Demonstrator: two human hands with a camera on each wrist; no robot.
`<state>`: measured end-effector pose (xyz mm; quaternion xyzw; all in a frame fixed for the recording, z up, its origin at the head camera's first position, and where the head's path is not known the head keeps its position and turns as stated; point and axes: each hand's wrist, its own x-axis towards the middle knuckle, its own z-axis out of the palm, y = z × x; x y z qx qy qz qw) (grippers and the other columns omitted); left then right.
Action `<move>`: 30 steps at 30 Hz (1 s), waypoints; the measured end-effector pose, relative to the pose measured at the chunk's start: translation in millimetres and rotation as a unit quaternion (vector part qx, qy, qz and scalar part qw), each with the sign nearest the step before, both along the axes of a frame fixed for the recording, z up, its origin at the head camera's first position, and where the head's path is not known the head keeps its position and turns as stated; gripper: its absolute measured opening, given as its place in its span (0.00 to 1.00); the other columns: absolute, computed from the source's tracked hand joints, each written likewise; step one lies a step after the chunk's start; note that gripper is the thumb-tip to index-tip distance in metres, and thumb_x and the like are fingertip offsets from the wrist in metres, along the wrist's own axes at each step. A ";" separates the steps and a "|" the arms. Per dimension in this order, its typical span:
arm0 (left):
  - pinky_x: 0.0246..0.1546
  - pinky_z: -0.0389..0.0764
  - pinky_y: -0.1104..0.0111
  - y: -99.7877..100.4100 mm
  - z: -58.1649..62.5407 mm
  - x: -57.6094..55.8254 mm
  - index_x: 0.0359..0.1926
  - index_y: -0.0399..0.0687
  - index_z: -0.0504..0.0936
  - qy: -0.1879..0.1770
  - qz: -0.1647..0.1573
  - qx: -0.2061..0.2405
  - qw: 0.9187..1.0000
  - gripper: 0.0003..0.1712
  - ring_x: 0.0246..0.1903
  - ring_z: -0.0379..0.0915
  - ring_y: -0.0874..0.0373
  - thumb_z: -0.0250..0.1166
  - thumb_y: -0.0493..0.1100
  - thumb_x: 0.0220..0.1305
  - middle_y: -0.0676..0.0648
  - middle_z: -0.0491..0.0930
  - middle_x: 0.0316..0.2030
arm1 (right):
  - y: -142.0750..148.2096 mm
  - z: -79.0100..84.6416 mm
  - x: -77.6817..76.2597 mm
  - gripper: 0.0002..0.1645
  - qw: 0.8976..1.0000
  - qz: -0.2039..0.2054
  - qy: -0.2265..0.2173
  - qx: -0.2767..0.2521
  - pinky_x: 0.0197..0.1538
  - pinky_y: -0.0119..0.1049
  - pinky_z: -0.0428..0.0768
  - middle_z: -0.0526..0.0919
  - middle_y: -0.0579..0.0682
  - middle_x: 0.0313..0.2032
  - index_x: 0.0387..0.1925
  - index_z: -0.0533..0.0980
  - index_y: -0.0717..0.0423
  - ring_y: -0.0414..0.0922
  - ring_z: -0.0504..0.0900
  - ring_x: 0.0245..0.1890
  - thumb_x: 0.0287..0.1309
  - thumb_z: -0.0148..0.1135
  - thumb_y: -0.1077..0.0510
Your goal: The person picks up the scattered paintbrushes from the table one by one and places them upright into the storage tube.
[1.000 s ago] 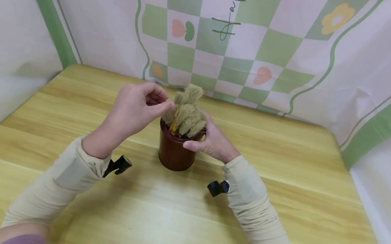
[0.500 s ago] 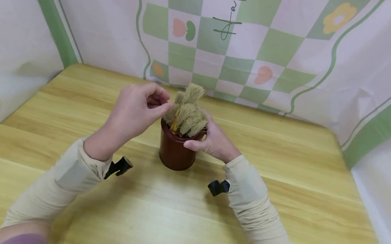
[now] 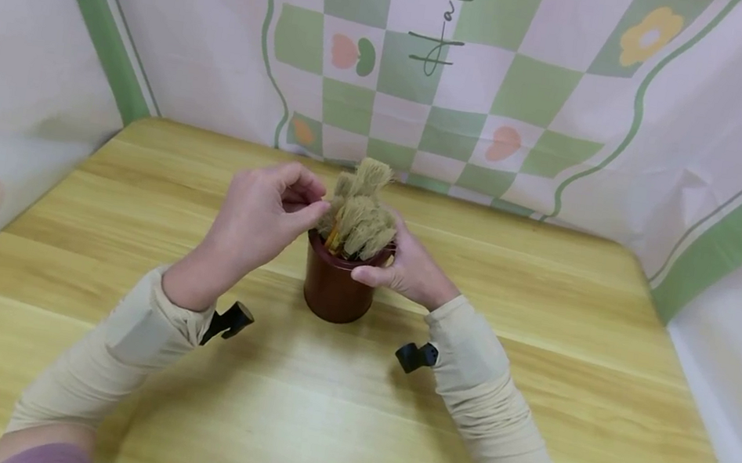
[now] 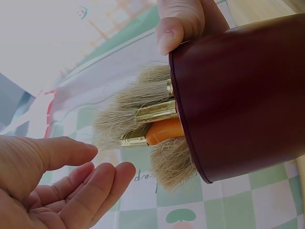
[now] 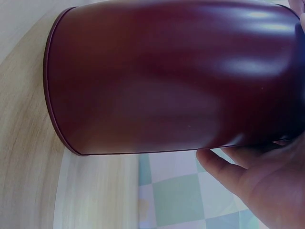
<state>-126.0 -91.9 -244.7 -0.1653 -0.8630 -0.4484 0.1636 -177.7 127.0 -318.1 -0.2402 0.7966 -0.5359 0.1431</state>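
Note:
A dark red cylindrical pot [image 3: 337, 294] stands upright on the wooden table, filled with several bristle paintbrushes [image 3: 365, 219], bristles up. In the left wrist view, the brushes show gold metal ferrules [image 4: 157, 111] and one orange handle [image 4: 164, 131]. My right hand [image 3: 411, 273] holds the pot at its right side, thumb at the front of the rim and fingers round the far side. Beside the bristles on the left is my left hand [image 3: 255, 215], its fingers loosely bent and nothing between them. Its thumb tip is close to the bristle ends; whether it touches them I cannot tell.
The pale wooden table [image 3: 289, 410] reaches back to a printed cloth backdrop [image 3: 464, 78] with green checks. Cloth walls stand at left and right too. A small black camera mount sticks out from each wrist over the table.
Both hands and the pot keep their places relative to each other. Only the head view has shifted slightly.

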 end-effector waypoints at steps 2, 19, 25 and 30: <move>0.37 0.84 0.63 -0.5 -0.4 0.7 0.35 0.34 0.83 0.002 0.003 -0.001 1.000 0.06 0.32 0.84 0.50 0.66 0.34 0.59 0.38 0.86 0.33 | -0.2 -0.1 -0.3 0.77 1.000 0.000 0.001 0.002 0.72 0.52 0.60 0.61 0.59 0.69 0.74 0.45 0.50 0.56 0.64 0.68 0.26 0.75 0.27; 0.36 0.83 0.62 -6.4 -8.7 4.8 0.34 0.36 0.82 -0.006 0.031 -0.100 0.994 0.07 0.31 0.83 0.51 0.65 0.38 0.60 0.40 0.85 0.31 | 3.3 0.3 -1.2 0.77 1.000 0.006 -0.003 0.018 0.72 0.53 0.58 0.58 0.58 0.71 0.75 0.43 0.49 0.54 0.60 0.70 0.29 0.75 0.28; 0.38 0.81 0.60 -8.7 -13.6 1.3 0.36 0.36 0.82 -0.045 0.039 -0.162 0.985 0.09 0.33 0.81 0.50 0.63 0.40 0.61 0.41 0.85 0.32 | 3.0 1.5 -0.2 0.81 1.000 0.013 -0.003 0.013 0.72 0.55 0.57 0.56 0.58 0.71 0.75 0.42 0.49 0.55 0.60 0.70 0.23 0.71 0.22; 0.42 0.79 0.58 -14.1 -20.1 -4.9 0.44 0.32 0.80 -0.090 0.041 -0.197 0.975 0.15 0.36 0.78 0.48 0.59 0.41 0.62 0.38 0.83 0.36 | 7.2 2.6 2.0 0.78 1.000 0.009 0.007 0.020 0.73 0.54 0.55 0.53 0.56 0.73 0.75 0.42 0.47 0.54 0.56 0.72 0.28 0.73 0.26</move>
